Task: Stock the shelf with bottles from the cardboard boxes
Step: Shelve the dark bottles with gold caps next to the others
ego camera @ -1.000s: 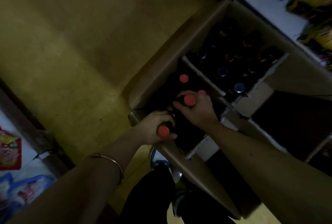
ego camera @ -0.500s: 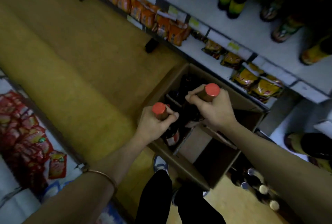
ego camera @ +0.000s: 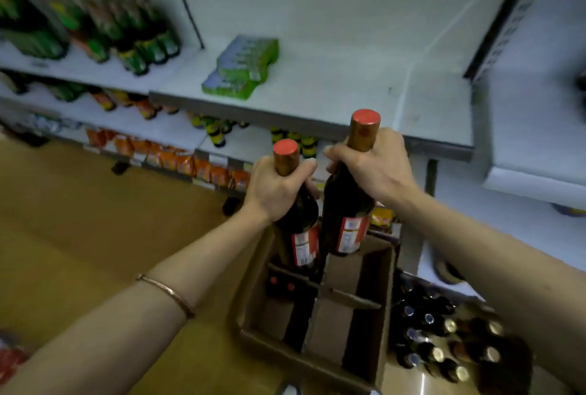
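- Lifting two dark bottles out of the cardboard box (ego camera: pixel 317 359) is the step in hand, as I judge it: both are clear of its dividers and held up in front of the shelf (ego camera: pixel 333 77).
- The left hand (ego camera: pixel 276 191) is wrapped round the neck of the left bottle (ego camera: pixel 296 223), just under its red cap; fingers and thumb are curled fully around it.
- The right hand (ego camera: pixel 371 166) grips the neck of the right bottle (ego camera: pixel 347 214) the same way and holds it a little higher, so its cap stands above the other one.
- The two bottles hang upright and close together; whether their bodies touch I cannot tell.
- Both forearms reach forward and slightly inward from the bottom corners of the view, wrists about level; a thin bracelet (ego camera: pixel 168 293) sits on the left forearm.
- The box stands on the floor against the foot of the shelving, and a couple of red caps show in one of its compartments.
- The next move, I would say, calls for carrying both bottles up and over the shelf's front edge and standing them on the bare board to the right of the green packs (ego camera: pixel 244 68).
- With only the necks held, the bases could swing and clip that edge.
- More bottles (ego camera: pixel 444 347) with pale caps stand just right of the box.
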Available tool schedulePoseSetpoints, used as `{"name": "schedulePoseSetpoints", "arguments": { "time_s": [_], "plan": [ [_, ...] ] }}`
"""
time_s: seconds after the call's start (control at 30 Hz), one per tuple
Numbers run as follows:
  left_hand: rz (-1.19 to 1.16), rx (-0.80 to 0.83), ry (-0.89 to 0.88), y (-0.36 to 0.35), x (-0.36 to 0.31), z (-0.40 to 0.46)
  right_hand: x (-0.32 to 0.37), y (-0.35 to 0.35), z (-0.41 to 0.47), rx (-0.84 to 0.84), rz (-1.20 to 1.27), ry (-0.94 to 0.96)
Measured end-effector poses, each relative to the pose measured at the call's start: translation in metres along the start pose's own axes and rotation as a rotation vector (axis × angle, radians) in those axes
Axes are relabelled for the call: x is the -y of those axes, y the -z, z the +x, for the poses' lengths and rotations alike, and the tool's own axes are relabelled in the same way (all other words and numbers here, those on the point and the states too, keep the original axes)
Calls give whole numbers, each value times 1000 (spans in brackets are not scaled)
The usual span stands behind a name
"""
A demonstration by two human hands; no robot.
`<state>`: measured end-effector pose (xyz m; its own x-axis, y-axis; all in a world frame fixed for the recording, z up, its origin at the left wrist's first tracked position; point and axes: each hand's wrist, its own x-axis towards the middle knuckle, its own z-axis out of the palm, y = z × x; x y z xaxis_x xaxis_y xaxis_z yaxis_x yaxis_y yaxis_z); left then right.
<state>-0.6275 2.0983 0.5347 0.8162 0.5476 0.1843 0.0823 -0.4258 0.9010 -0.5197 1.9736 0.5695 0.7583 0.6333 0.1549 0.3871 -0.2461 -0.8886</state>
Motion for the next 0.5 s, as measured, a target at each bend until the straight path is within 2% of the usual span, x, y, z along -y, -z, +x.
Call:
{"name": "schedulePoseSetpoints", "arguments": {
  "time_s": [0.17,0.37,0.5],
  "plan": [
    [-114,149,-149,3,-84,28,74,60,-4,-158,10,2],
    [-181,286,-309,12,-163,40,134,103,-30,-328,-89,33],
    [-215,404,-380,14,-208,35,171,129,-58,-468,-23,20]
  ]
}}
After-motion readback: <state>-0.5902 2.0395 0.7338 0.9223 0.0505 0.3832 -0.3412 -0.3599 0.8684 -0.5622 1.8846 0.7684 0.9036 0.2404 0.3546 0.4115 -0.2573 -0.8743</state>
